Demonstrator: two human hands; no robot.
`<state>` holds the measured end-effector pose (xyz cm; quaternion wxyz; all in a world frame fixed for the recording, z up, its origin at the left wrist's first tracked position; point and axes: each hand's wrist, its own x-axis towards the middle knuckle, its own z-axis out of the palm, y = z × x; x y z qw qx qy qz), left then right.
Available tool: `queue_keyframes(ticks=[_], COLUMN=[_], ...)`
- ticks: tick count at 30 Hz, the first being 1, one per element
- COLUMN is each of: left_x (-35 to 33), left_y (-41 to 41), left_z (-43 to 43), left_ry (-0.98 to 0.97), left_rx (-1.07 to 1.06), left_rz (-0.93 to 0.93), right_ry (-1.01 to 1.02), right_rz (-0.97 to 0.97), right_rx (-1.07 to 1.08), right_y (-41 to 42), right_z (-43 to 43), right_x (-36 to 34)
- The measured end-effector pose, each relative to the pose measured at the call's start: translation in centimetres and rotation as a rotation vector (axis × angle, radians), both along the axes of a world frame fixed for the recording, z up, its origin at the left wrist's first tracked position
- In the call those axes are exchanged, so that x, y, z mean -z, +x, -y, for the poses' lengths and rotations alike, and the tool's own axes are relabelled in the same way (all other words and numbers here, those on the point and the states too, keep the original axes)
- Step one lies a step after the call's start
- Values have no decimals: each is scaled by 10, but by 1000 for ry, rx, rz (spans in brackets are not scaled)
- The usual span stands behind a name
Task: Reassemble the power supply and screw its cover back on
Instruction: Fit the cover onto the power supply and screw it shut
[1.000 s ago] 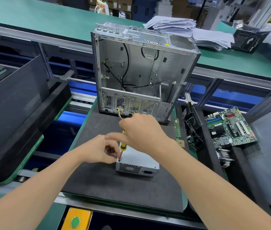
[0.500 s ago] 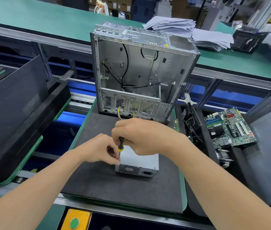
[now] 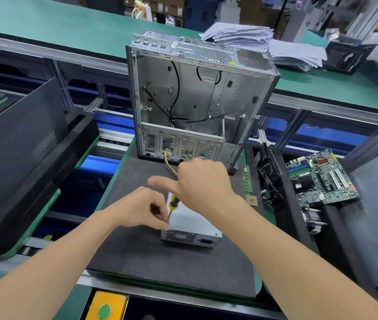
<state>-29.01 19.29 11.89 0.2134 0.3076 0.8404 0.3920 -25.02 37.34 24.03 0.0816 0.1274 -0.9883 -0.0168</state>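
Green desk [image 3: 67,24] along the far side, paper stack [image 3: 264,40] on its right part. Nearer, black mat [image 3: 160,269] under the work. Far end of mat: open computer case [image 3: 195,93], upright, open side facing the camera, black cables loose inside. Left of mat: big black panel [image 3: 17,139], tilted, leaning in a black tray. Right of mat: bare motherboard [image 3: 322,179], lying tilted on a dark bin, well apart from the case. Power supply [image 3: 190,225] flat on the mat, near of the case and apart from it, vented face with socket toward the camera, cover on top. Yellow and purple wires [image 3: 168,161] running from the case's bottom edge toward the power supply, far end hidden behind the right grip. Right grip [image 3: 201,183] above the power supply's far-left part, fingers wrapped round the screwdriver [image 3: 173,203] handle, thumb stuck out to the left. Left grip [image 3: 141,209] just left of the power supply, fingertips curled in and pinching the lower shaft. Screwdriver: yellow-and-black handle, nearly upright, tip down at the power supply's near-left top corner; screw itself too small to tell. Yellow box with green button [image 3: 107,306] at the near edge.
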Motion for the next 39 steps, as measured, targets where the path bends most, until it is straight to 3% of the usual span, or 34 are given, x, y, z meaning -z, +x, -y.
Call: queue_keyframes(ticks=[7, 12, 21, 27, 30, 35, 39], left_x=[-2, -4, -5, -7, -7, -10, -12], left_y=[-2, -1, 2, 2, 0, -3, -6], left_z=[-1, -1, 1, -3, -4, -2, -1], left_ry=[-19, -16, -25, 43, 52, 16, 0], left_rx=[10, 30, 15, -14, 2, 21, 74], left_rz=[-34, -17, 14, 53, 64, 33, 92], right_ry=[28, 12, -32, -49, -42, 27, -6], right_rz=[360, 429, 113, 24, 78, 343, 397], right_rx=[-548, -493, -226, 4, -64, -506, -472], right_y=[3, 1, 2, 0, 4, 3, 4], right_z=[-19, -16, 2, 6, 5, -17, -16], right_x=[-24, -25, -8, -3, -3, -24, -27])
